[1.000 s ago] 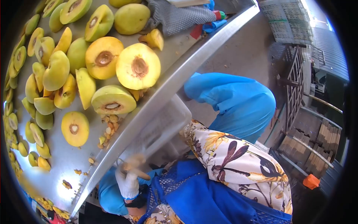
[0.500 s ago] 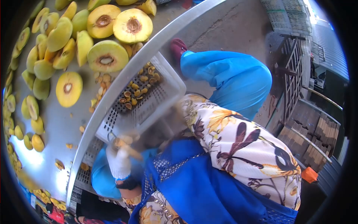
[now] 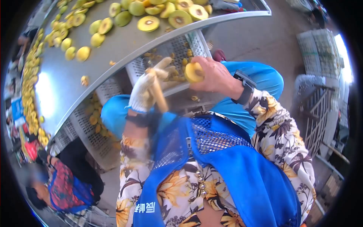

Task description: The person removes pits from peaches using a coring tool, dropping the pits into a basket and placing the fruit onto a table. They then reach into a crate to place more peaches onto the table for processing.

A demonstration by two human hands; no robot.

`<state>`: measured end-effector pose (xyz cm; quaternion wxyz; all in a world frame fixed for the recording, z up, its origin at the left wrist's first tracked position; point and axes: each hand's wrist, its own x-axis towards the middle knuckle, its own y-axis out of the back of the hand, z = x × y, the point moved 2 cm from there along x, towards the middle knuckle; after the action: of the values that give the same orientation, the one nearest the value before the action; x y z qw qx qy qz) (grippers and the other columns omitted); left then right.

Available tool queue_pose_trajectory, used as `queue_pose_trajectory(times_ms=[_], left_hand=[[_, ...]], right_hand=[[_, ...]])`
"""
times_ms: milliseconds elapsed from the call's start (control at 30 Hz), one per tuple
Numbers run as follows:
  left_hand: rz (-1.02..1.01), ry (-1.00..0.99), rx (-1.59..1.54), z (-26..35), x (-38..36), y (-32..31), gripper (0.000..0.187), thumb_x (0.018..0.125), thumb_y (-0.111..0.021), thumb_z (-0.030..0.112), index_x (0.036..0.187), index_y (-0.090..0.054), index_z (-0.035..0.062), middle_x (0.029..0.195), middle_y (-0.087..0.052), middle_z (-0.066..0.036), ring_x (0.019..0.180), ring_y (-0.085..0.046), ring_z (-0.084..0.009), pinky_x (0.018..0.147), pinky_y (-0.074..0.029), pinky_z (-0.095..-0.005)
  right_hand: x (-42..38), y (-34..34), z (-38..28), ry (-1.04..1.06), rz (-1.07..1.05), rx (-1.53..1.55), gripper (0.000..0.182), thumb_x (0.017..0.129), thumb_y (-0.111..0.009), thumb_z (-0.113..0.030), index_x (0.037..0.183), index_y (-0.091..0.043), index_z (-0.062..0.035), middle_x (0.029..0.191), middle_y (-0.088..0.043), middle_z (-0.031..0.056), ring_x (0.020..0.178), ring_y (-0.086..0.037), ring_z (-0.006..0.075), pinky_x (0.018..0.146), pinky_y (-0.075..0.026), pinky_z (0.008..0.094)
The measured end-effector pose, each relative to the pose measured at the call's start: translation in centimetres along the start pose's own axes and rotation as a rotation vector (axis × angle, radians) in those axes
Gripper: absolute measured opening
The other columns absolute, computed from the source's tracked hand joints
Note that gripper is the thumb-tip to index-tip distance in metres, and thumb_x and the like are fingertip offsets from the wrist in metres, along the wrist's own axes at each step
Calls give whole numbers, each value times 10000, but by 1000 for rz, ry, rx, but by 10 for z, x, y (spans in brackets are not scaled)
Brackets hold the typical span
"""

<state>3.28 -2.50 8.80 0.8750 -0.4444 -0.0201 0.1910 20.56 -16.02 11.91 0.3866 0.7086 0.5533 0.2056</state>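
Observation:
My left hand, in a white knit glove, is closed round a tool with a pale wooden handle. The tool's working end is hard to make out. My bare right hand, with a black watch at the wrist, grips a yellow peach half. Both hands are in front of the table edge, over a white perforated crate with small brownish-yellow scraps in it. Cut peach halves lie on the metal table, several with their brown centres showing.
The table's raised metal rim curves between the fruit and my lap. Another perforated crate with yellow pieces stands below the table at left. A co-worker sits at lower left. Stacked crates and a metal rack stand at right.
My view has swung towards the left and widened. My right hand, not visible before, now shows with a peach half in it. The left hand still holds the wooden-handled tool.

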Motion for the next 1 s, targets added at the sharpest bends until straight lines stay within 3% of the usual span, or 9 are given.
queue_pose_trajectory(times_ms=[67, 200, 333, 467, 500, 600, 767, 867, 1000], left_hand=[[-29, -33, -73, 0, -4, 3, 401, 809, -593, 387, 991, -631, 32, 1378, -334, -200, 1211, -374, -402, 891, -401, -583], [196, -181, -110, 3, -28, -38, 493, 849, -550, 388, 1056, -564, -60, 1125, -556, -184, 1017, -565, -289, 878, -479, -390], [249, -174, -231, 3, -40, -10, 434, 869, -536, 373, 1014, -576, -35, 1015, -601, -143, 925, -591, -273, 821, -498, -391], [501, -237, -165, 1, -51, -17, 391, 863, -551, 356, 1000, -565, -10, 978, -591, -132, 897, -586, -271, 804, -504, -399], [495, -239, -125, 5, -46, 4, 387, 862, -552, 358, 1002, -561, -3, 976, -586, -127, 895, -584, -271, 799, -505, -402], [433, -177, -42, -2, -40, -6, 349, 885, -528, 322, 1061, -542, 21, 1012, -570, -110, 922, -572, -240, 822, -487, -359], [400, -206, -88, -19, -12, 17, 327, 914, -488, 295, 1095, -542, 29, 1023, -582, -84, 956, -564, -202, 854, -458, -305], [399, -136, -130, -27, -10, 21, 384, 911, -487, 385, 1116, -533, 63, 1022, -579, -70, 954, -558, -197, 824, -464, -312], [367, -151, -140, -28, -5, 9, 444, 910, -450, 469, 1141, -508, 95, 1002, -565, -53, 944, -539, -190, 792, -466, -333]], right_hand=[[8, -11, -32, 56, 147, -37, 681, 585, -753, -336, 1143, -480, -55, 983, -575, 152, 876, -579, 323, 765, -466, 372], [-8, -17, -78, 188, 220, -41, 687, 595, -782, -273, 1171, -446, -109, 933, -518, 149, 815, -569, 355, 697, -468, 421], [8, -50, -88, 384, 239, -131, 731, 572, -791, -228, 1190, -433, -71, 961, -509, 145, 896, -548, 325, 751, -460, 415], [2, -42, -61, 434, 201, 223, 534, 665, -716, -177, 1131, -501, -30, 1051, -517, 200, 978, -518, 376, 834, -442, 417], [18, -56, -61, 291, 213, 254, 418, 722, -665, -174, 1087, -537, -16, 1050, -548, 219, 984, -526, 383, 848, -440, 411], [14, -41, -77, 248, 166, 325, 362, 753, -639, -173, 1066, -552, -13, 997, -579, 226, 952, -551, 372, 827, -448, 411], [24, -60, -82, 231, 129, 292, 614, 757, -675, -272, 1243, -376, -46, 827, -617, 159, 749, -604, 361, 652, -477, 419], [27, -64, -75, 258, 160, 290, 605, 756, -674, -241, 1242, -381, -30, 831, -616, 173, 765, -606, 359, 675, -482, 410], [28, -49, -64, 146, 55, 467, 496, 786, -570, -127, 1230, -392, 1, 810, -612, 96, 709, -613, 234, 661, -488, 312]])
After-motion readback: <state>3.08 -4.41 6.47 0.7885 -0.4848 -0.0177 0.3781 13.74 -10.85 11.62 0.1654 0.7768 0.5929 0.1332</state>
